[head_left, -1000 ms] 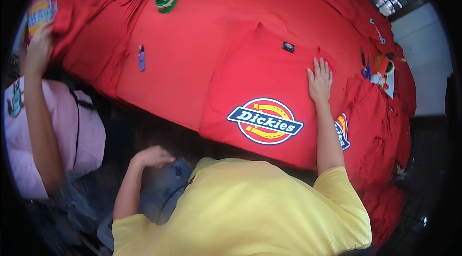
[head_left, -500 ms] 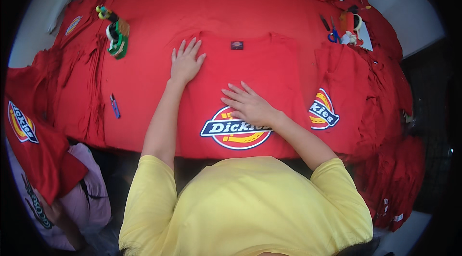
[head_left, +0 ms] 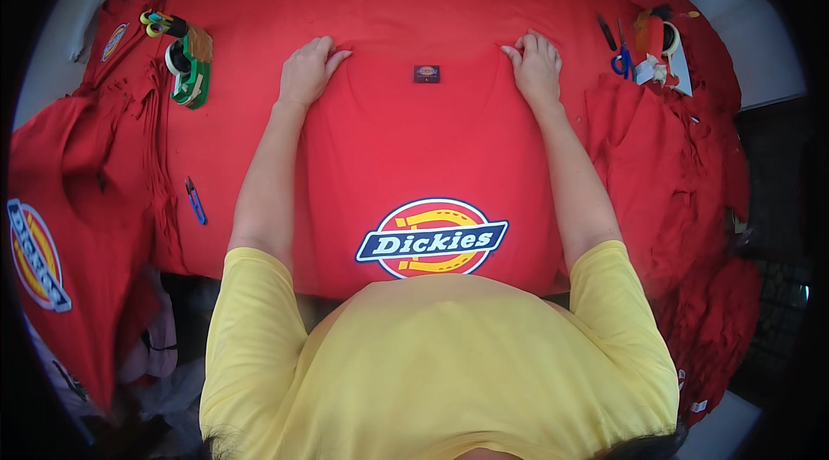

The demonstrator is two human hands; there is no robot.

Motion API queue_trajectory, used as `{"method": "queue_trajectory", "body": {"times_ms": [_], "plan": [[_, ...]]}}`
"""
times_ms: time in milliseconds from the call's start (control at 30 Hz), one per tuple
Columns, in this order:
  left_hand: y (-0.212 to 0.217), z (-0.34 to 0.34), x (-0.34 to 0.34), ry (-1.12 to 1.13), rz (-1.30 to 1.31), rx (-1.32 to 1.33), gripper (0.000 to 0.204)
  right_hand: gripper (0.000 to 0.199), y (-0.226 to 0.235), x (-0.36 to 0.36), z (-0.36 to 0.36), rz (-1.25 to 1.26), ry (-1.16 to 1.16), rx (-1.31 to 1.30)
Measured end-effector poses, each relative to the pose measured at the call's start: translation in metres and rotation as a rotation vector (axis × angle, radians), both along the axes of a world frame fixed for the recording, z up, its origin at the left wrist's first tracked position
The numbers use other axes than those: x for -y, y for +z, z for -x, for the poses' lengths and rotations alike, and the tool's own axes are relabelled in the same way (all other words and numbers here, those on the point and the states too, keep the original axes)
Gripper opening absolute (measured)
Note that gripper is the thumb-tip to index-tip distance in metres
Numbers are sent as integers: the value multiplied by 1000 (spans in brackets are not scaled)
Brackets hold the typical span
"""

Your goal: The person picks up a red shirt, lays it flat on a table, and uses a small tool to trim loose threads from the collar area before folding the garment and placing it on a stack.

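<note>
A red T-shirt (head_left: 423, 145) lies spread in front of me. Its neckline faces the far side, and a dark label (head_left: 426, 74) shows inside the collar. A large printed emblem in blue, white and yellow sits on its chest, near my body. At the shirt's left shoulder, my left hand (head_left: 309, 73) has its fingers curled over the cloth, thumb against it. My right hand (head_left: 535, 69) grips the right shoulder in the same way. Both fingertips are partly tucked into the fabric.
Left on the red-covered table (head_left: 242, 19) are a green tape dispenser (head_left: 192, 80) with pens and blue thread snips (head_left: 196, 201). Far right lie blue-handled scissors (head_left: 622, 61) and a tape roll (head_left: 670, 38). Red garments (head_left: 635, 166) pile up rightward; another shirt (head_left: 82, 227) hangs at left.
My right hand has moved from the chest print up to the right shoulder. My left hand has shifted slightly left and closed on the shoulder. The shirt lies flatter and wider.
</note>
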State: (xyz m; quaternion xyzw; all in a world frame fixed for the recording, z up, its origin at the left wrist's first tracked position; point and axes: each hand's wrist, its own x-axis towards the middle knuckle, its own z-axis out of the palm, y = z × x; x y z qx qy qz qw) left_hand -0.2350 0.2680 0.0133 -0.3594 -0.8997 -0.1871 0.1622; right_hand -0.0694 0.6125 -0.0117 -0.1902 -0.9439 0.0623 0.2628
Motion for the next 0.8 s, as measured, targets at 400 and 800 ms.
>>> {"method": "queue_trajectory", "body": {"times_ms": [400, 800], "plan": [[9, -140, 35, -398, 137, 100, 34, 29, 58, -192, -38, -359, -374, -113], [-1, -160, 62, -283, 184, 57, 39, 50, 85, -311, -70, 137, -964, 343]]}}
